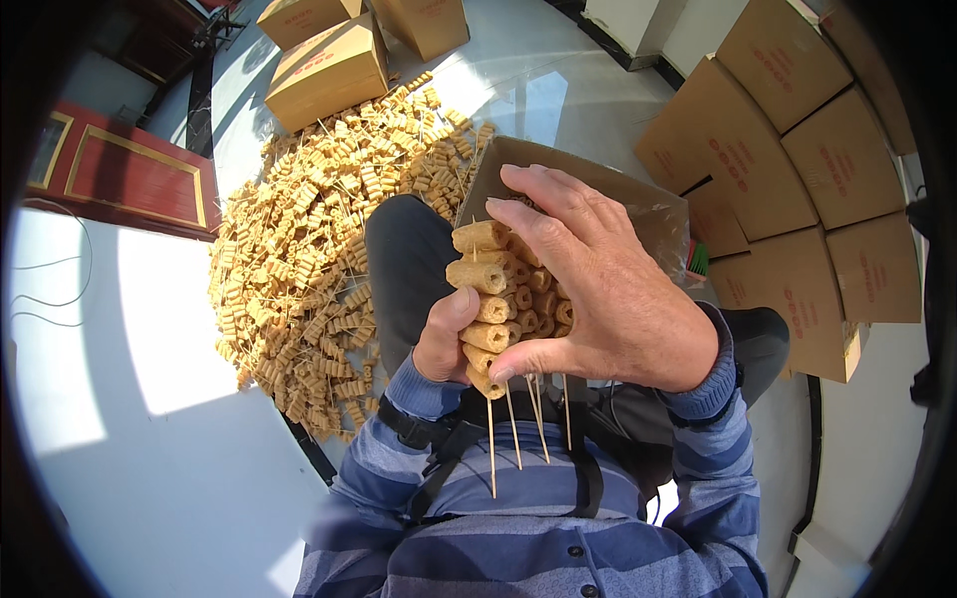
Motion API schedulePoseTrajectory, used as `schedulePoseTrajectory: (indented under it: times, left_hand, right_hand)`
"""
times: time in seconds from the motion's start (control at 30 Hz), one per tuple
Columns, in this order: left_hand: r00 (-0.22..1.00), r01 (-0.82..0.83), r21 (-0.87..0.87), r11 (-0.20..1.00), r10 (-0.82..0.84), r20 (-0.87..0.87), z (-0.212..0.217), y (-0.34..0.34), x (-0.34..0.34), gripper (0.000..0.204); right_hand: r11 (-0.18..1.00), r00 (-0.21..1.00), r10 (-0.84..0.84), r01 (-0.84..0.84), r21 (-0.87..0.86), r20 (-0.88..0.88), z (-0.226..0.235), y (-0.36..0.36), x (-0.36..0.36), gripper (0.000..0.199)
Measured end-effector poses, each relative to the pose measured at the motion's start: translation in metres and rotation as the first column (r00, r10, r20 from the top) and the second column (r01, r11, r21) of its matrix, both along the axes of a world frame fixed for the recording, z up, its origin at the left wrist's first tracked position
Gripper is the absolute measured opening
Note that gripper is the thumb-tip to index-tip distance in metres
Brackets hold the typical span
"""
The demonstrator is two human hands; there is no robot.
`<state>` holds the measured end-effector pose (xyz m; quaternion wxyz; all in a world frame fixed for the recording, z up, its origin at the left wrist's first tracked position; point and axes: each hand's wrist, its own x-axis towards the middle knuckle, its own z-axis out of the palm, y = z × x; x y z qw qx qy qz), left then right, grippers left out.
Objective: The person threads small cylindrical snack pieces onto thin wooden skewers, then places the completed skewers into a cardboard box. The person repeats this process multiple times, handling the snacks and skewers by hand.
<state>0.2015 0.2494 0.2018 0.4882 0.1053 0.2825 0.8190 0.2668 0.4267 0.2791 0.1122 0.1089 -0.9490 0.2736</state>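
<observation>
Skewers (503, 299), clasped between both hands

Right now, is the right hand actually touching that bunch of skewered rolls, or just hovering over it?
Touching. The head view shows the right hand wrapped over the bunch of skewers, fingers pressed on the rolls, while the left hand grips it from the other side.

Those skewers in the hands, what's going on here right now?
A person in a striped blue sweater holds a bunch of skewers threaded with tan ridged food pieces close to the chest, bare stick ends pointing down. The left hand grips the bunch from the side and the right hand wraps over it. Behind it is an open cardboard box. A large pile of finished skewers lies on the floor to the left, with closed cartons stacked on the right.
</observation>
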Motion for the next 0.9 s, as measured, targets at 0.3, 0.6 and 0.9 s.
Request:
schedulePoseTrajectory:
  times: [0.3,0.6,0.9]
  left_hand:
    - [1.0,0.02,0.006,1.0,-0.02,0.021,-0.003,-0.003,-0.001,0.085]
    - [1.0,-0.019,-0.083,0.996,0.017,-0.02,0.0,0.0,-0.007,0.072]
    - [0.991,-0.108,-0.196,0.975,0.092,-0.093,0.002,0.01,-0.014,0.066]
  right_hand:
    - [1.0,1.0,-0.008,0.009,-0.013,0.006,-0.004,-0.001,-0.003,0.099]
    - [0.998,1.0,-0.012,0.013,0.062,-0.011,-0.009,-0.004,-0.004,0.091]
    - [0.992,1.0,0.016,-0.017,-0.128,-0.007,-0.019,-0.025,0.005,0.112]
